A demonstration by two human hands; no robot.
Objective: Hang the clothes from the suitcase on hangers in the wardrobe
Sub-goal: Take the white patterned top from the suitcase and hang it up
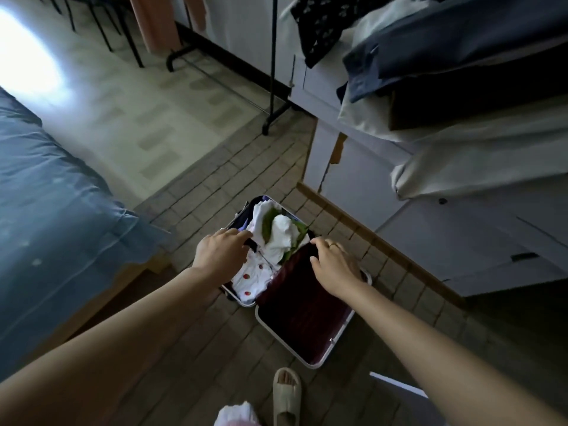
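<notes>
**Both hands on a half-open suitcase**

The suitcase (302, 318) sits on the brick-patterned floor (196, 342), between a bed (52, 192) with a blue cover on the left and pale cabinets (461, 250) on the right. Its dark maroon lid is partly raised and leans toward the right, with a pale metal rim running round both halves.

The person bends over it with both arms stretched down. The left hand (222, 253) curls its fingers over the near left edge of the open half, gripping the rim there. The right hand (333, 265), a ring on one finger, grips the top edge of the maroon lid, with the thumb against the lid's face. The two hands are apart, one on each half.

Between them the clothes (276, 238) lie heaped in the open half: crumpled white fabric with something green through it, and nearer, a white piece with red spots.

A black clothes rack (272, 75) stands farther back. More folded garments (445, 47) are piled on the worktop at upper right. A beige slipper (286, 398) shows at the bottom.
</notes>
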